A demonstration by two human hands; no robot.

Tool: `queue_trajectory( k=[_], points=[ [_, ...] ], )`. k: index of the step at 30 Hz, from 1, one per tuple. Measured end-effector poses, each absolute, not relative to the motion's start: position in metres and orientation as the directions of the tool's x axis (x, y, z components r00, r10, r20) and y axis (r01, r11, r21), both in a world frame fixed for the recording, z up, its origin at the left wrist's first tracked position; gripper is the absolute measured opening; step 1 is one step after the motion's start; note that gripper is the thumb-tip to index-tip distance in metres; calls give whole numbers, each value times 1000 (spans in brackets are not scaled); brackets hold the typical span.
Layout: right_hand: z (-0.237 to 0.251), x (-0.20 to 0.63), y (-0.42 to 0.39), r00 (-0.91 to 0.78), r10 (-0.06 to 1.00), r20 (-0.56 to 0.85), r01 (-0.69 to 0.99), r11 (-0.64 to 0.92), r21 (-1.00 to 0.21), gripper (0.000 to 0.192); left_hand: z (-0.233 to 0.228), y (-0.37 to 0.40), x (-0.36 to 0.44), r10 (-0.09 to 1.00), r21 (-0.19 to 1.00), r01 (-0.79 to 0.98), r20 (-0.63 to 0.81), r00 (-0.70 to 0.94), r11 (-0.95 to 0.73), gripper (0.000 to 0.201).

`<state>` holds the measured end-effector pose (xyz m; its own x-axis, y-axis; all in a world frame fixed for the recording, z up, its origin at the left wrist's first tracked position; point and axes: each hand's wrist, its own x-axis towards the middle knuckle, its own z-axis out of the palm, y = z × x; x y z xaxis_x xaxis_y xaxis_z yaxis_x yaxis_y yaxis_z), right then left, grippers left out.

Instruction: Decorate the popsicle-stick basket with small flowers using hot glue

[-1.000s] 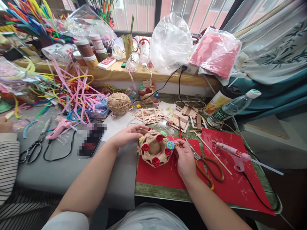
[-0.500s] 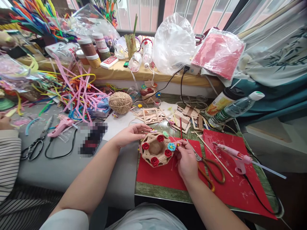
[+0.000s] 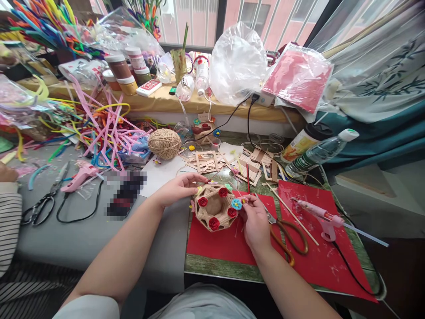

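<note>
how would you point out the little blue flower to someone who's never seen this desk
Find the red paper sheet at the table's near edge, where both hands meet around a twine-wrapped basket. The blue flower sits on its rim by the right hand, the only blue bloom beside red roses.

I can't read any text from here. The green-labelled water bottle [image 3: 317,153] and the yellow-labelled cup [image 3: 300,142], both well beyond my right hand [image 3: 255,221], carry print too small to make out. The jars [image 3: 124,71] far past my left hand [image 3: 177,188] show labels, unreadable too.
</note>
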<state>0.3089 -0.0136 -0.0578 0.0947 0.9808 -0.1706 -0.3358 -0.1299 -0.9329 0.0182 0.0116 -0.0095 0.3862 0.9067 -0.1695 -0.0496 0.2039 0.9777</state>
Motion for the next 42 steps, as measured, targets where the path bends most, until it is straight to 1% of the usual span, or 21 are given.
queue_trajectory(
  k=[2,3,5,7,9,10,11,12,13,15,16,17,19,21,27,30,34,38,40,42],
  points=[
    [-56,308,-14,73,981,-182,-334,-148,-931,22,-13,14,18,930,981,20,-187,316,191,47],
    [-54,307,-15,64,980,-187,-331,-156,-931,22,-15,15,16,949,982,74,-186,255,173,45],
    [-53,306,-16,51,979,-196,-326,-169,-930,23,-17,18,12,982,967,210,-167,85,146,38],
    [-51,306,-17,50,980,-194,-327,-168,-930,25,-14,19,7,989,936,324,-112,-95,137,31],
    [-51,305,-17,61,980,-189,-331,-159,-930,26,-6,18,3,978,934,337,-49,-204,117,29],
    [-51,305,-17,68,980,-186,-331,-154,-931,26,-1,16,1,974,939,325,-34,-224,108,28],
    [-51,305,-17,73,980,-183,-331,-149,-932,26,4,13,0,976,944,310,-43,-211,109,29],
    [-51,305,-17,77,980,-182,-332,-147,-932,26,10,10,-1,983,940,312,-94,-155,139,30],
    [-51,305,-17,77,980,-182,-334,-147,-931,26,15,7,-1,983,925,334,-173,-55,182,33],
    [-53,306,-16,72,980,-188,-340,-153,-928,26,22,1,1,920,884,397,-343,190,247,43],
    [-53,306,-16,68,979,-192,-343,-158,-926,26,24,-1,2,873,863,434,-401,278,258,46],
    [-54,306,-16,64,979,-195,-348,-161,-924,26,24,-2,3,841,847,466,-434,324,257,49],
    [-54,306,-16,57,980,-190,-357,-158,-921,24,21,-3,6,842,824,518,-435,320,229,51],
    [-54,306,-16,42,983,-178,-365,-151,-919,22,17,-1,8,879,819,541,-387,279,189,49],
    [-53,305,-21,-23,990,-138,-342,-137,-930,21,11,3,8,935,866,480,-277,224,141,41],
    [-53,306,-23,-57,990,-127,-339,-139,-931,20,9,4,10,945,862,494,-246,213,113,44],
    [-51,308,-26,-107,989,-97,-325,-127,-937,20,4,6,11,971,846,529,-180,155,73,47],
    [-45,305,-30,-196,976,-98,-324,-159,-932,24,1,8,10,985,865,500,-115,129,36,38],
    [-43,302,-33,-245,966,-85,-311,-162,-936,23,0,9,9,987,874,486,-93,129,19,36],
    [-41,302,-35,-226,972,-58,-288,-123,-950,19,-1,10,9,984,883,469,-100,145,20,36]
  ],
)
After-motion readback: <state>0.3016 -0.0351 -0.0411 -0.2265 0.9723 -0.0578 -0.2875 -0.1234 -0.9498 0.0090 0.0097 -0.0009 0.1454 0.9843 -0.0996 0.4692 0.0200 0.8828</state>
